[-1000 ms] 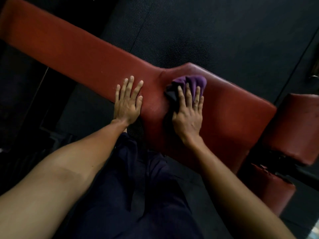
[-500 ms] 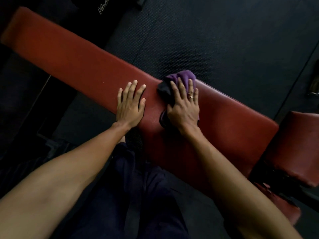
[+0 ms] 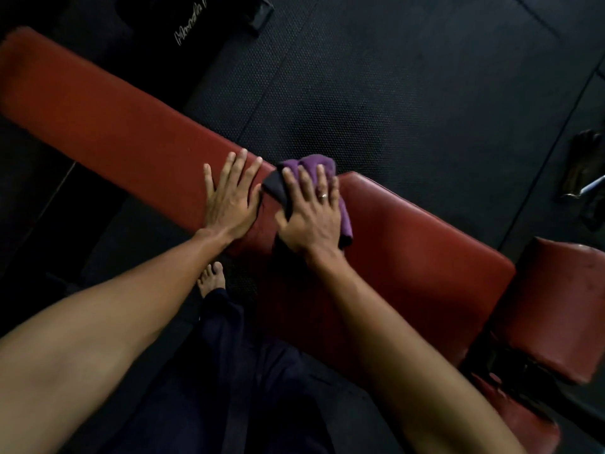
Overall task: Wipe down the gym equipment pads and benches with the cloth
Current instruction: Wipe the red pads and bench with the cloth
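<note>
"On the red table [image 3: 114, 126], how many cloths?"
"One cloth [image 3: 311, 163], purple and black, pressed under my right grip [image 3: 311, 217], fingers spread straight, not curled. My left grip [image 3: 229, 201] lies flat on the table just beside it, fingers apart, empty."
"Other pads?"
"Two smaller red pads [image 3: 563, 306] past the table's right end."

Your bunched purple cloth [image 3: 315, 163] is lying under your right grip [image 3: 311, 221], on the red bench pad [image 3: 114, 126] beside your left grip [image 3: 229, 204].
</note>
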Demonstrator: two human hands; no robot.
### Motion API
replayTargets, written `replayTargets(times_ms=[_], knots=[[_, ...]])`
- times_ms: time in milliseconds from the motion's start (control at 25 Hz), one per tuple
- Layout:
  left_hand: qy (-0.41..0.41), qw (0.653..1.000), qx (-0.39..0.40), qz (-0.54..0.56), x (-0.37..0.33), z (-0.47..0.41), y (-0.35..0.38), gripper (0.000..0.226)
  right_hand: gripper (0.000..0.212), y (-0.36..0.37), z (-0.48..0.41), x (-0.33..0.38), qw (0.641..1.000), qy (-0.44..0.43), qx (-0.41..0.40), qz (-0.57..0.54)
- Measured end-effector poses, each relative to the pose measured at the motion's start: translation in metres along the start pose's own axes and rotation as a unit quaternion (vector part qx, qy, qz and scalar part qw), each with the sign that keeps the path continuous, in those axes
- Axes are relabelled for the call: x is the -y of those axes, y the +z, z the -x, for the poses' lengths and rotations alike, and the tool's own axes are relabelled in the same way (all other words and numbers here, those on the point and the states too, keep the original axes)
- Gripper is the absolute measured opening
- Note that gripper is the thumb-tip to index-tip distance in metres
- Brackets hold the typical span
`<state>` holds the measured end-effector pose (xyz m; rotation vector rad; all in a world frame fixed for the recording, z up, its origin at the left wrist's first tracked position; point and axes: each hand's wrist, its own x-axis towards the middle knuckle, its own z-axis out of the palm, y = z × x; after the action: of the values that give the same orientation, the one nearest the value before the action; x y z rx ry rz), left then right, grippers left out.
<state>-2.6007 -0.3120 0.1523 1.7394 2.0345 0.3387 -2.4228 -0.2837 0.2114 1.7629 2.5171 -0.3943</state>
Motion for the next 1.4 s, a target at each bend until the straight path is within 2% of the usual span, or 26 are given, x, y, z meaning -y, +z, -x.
replayTargets(times_ms=[120, 280, 360, 560, 720, 840, 960, 1080, 1200, 1400], knots=[[-0.007, 1.0, -0.018, -0.004, -0.002, 0.001, 0.004, 0.057, 0.076, -0.019, -0.009, -0.036, 0.998, 0.051, 0.013, 0.046], [-0.009, 0.999, -0.045, 0.009, -0.003, 0.0, 0.005, 0.057, 0.084, -0.035, 0.048, -0.052, 0.994, 0.094, -0.009, 0.048], [-0.009, 0.998, -0.053, 0.016, -0.003, 0.001, 0.005, 0.057, 0.086, -0.032, 0.051, -0.043, 0.996, 0.073, 0.007, 0.054], [0.003, 0.998, -0.065, 0.003, -0.002, -0.001, 0.004, 0.056, 0.078, -0.019, -0.011, -0.021, 0.996, -0.033, 0.066, 0.047], [0.005, 0.997, -0.074, -0.003, 0.001, 0.0, 0.01, 0.052, 0.064, -0.014, -0.078, 0.019, 0.983, -0.006, 0.182, -0.011], [-0.005, 0.997, -0.074, 0.0, 0.0, 0.001, 0.008, 0.053, 0.056, -0.03, -0.096, 0.007, 0.969, -0.038, 0.243, 0.029], [-0.007, 0.998, -0.066, 0.002, -0.004, -0.002, 0.005, 0.057, 0.052, -0.059, -0.081, -0.05, 0.966, -0.09, 0.226, 0.087], [-0.012, 0.998, -0.065, 0.0, -0.004, -0.001, 0.005, 0.058, 0.052, -0.071, -0.064, -0.078, 0.972, -0.114, 0.183, 0.092], [-0.012, 0.998, -0.068, 0.001, -0.003, -0.002, 0.007, 0.058, 0.046, -0.054, -0.06, -0.058, 0.982, -0.062, 0.151, 0.093], [-0.007, 0.997, -0.072, -0.012, 0.0, -0.001, 0.009, 0.056, 0.052, -0.026, -0.079, 0.004, 0.98, 0.018, 0.194, 0.043]])
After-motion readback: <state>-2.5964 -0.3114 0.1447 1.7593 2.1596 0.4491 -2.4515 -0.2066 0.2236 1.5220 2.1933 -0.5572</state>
